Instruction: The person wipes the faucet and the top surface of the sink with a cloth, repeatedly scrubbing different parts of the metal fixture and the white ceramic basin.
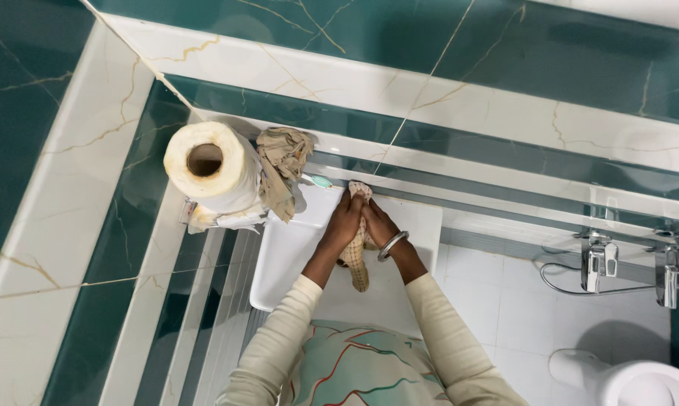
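Note:
Both my hands press together around a beige checked cloth (359, 265) over the lid of a white toilet tank (287, 256). My left hand (344, 224) and my right hand (379, 223) grip the cloth between them. One end of the cloth sticks up past my fingertips; the other hangs down below my wrists. A silver bangle (393, 245) sits on my right wrist. Cream sleeves cover my forearms.
A big white paper roll (213, 167) hangs at the left wall, with a crumpled tan rag (283, 169) beside it. A teal-handled item (318, 180) lies on the tank's far edge. Chrome taps (602, 259) are on the right wall, a white toilet part (640, 383) at bottom right.

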